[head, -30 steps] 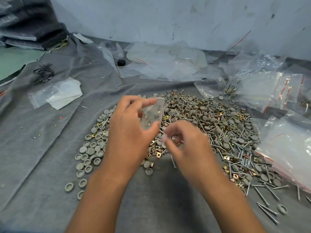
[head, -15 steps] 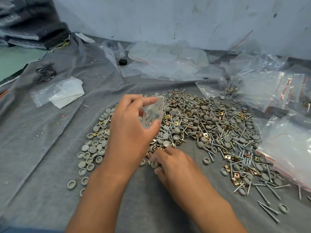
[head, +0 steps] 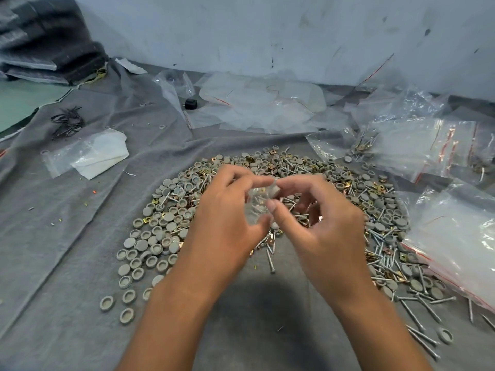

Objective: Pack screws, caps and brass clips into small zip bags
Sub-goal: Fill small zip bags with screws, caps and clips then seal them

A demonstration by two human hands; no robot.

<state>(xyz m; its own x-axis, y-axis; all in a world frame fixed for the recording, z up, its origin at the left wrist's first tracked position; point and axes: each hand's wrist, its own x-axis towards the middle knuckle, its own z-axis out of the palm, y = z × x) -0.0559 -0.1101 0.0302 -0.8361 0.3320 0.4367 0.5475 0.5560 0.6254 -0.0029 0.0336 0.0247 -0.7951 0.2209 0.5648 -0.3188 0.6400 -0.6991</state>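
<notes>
A wide heap of grey caps [head: 155,236], silver screws [head: 385,263] and brass clips [head: 377,187] lies on the grey cloth [head: 67,263]. Above the heap's middle, my left hand [head: 225,223] grips a small clear zip bag [head: 257,207] between thumb and fingers. A few pieces show through the bag. My right hand [head: 326,231] is right next to it and pinches a grey cap [head: 273,189] at the bag's top edge. Its other fingers are curled above the screws.
Big clear zip bags [head: 455,236] lie at the right, some holding packed parts [head: 364,148]. More empty bags [head: 262,103] lie by the back wall. At the left are a white bag [head: 99,153], black ties [head: 67,124] and folded dark fabric [head: 48,49].
My right hand dipped to the near edge of the heap, then rose back to the bag's mouth with a cap. My left hand kept hold of the bag.
</notes>
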